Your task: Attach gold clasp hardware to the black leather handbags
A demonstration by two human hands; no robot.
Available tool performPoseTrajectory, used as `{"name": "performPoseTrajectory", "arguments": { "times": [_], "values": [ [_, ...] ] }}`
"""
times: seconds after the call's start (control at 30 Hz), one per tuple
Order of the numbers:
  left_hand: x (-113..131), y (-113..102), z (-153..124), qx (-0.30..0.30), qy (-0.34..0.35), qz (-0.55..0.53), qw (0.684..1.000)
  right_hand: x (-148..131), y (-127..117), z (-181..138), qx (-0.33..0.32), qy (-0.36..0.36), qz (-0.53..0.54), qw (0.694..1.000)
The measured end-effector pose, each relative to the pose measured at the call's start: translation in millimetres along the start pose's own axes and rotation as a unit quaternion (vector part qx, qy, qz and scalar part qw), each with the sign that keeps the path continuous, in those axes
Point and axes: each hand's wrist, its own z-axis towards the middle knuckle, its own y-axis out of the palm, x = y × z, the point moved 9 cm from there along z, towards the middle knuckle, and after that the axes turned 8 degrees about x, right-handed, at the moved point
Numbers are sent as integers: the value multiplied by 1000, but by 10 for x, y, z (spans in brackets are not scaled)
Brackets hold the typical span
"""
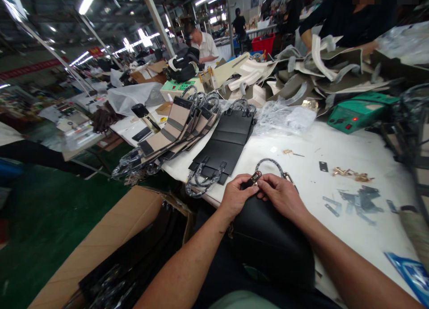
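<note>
A black leather bag (271,237) rests on my lap against the edge of the white table (335,148). Its plastic-wrapped handle (273,164) arches up onto the table. My left hand (236,195) and my right hand (283,195) meet at the top of the bag. Both pinch a small metal clasp (255,178) where the handle joins the bag. The fingers of both hands are curled and closed around it.
Black bag panels (224,144) and tan panels (170,130) with wrapped handles lie stacked ahead. Small metal and black parts (358,197) are scattered at right, near a green machine (355,112). A cardboard box (110,246) stands at lower left. Other people work at the far tables.
</note>
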Motion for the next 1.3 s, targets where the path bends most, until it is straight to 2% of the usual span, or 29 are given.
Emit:
{"name": "performPoseTrajectory", "arguments": {
  "times": [0.2, 0.4, 0.53, 0.7, 0.93, 1.07, 1.2, 1.3],
  "values": [
    [-7, -11, -2, 11, 10, 16, 1000, -13, 11, 2, -6, 2, -23, 1000],
    [21, 11, 1, 10, -5, 12, 1000, 53, 13, 24, 0, 23, 18, 1000],
    [28, 30, 2, 4, -34, -30, 999, 1, 12, 25, -37, 21, 112, 993],
    [2, 3, 6, 13, -50, -49, 997, -65, -3, 11, -76, 2, 104, 992],
    [3, 18, -5, -10, -35, -62, 997, -5, -12, 13, -43, 1, 95, 995],
    [-31, 50, -16, -24, -54, -57, 997, -3, -51, -3, -7, 9, 135, 991],
    [-137, -1, 22, 43, -110, -77, 990, 12, -259, -68, 51, 26, 146, 988],
    [-242, 24, 20, 59, -191, -117, 973, -22, -487, -180, 71, 9, 42, 997]
  ]
}}
